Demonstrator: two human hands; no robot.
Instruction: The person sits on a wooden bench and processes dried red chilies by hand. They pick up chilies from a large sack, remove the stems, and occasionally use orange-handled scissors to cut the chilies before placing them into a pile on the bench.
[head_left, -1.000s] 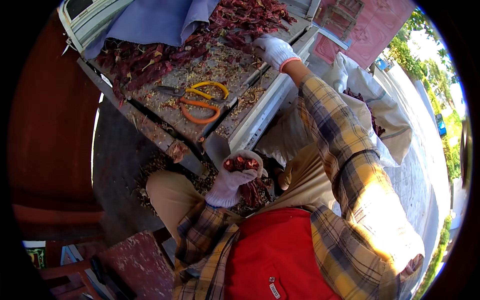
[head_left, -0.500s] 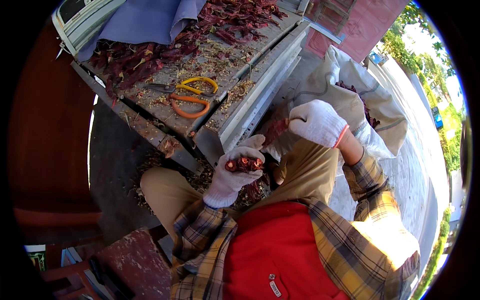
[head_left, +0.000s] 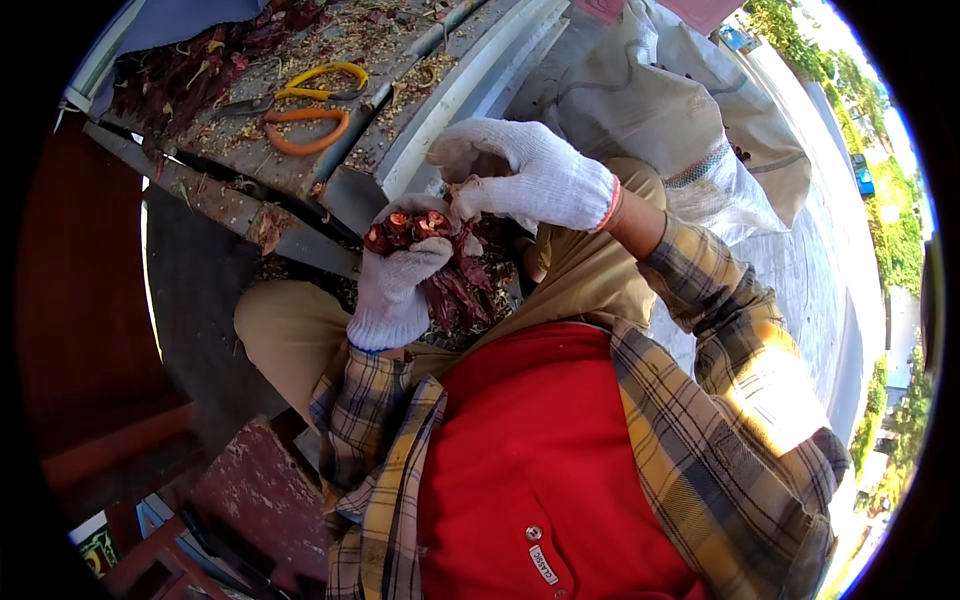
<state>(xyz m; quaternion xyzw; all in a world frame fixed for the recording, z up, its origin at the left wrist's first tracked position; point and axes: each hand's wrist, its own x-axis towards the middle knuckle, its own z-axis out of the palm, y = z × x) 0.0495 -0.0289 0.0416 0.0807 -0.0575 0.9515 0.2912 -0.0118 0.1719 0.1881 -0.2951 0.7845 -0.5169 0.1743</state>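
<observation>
My left hand (head_left: 388, 290), in a white knit glove, is closed around a bunch of dried red chili peppers (head_left: 402, 230). Their cut, hollow ends face up, and the wrinkled bodies (head_left: 462, 290) hang below the fist. Over the bunch's right side arches my gloved right hand (head_left: 530, 175). Its thumb and fingertips come together around a dried chili at the edge of the bunch; the fingers partly hide that pepper. A pair of scissors (head_left: 308, 132) with one yellow and one orange handle lies on the worktop, beyond my left hand.
The grey worktop (head_left: 225, 155) is littered with seeds and scraps. More dried chilies (head_left: 185, 75) lie under a blue-grey cloth (head_left: 180, 25) at far left. A large white woven sack (head_left: 640, 110) stands to the right. A worn red wooden seat (head_left: 260, 505) is at lower left.
My right hand has moved left from beside the sack, bringing a chili to the bunch. My left hand has shifted left and up. The whole view has turned slightly right.
</observation>
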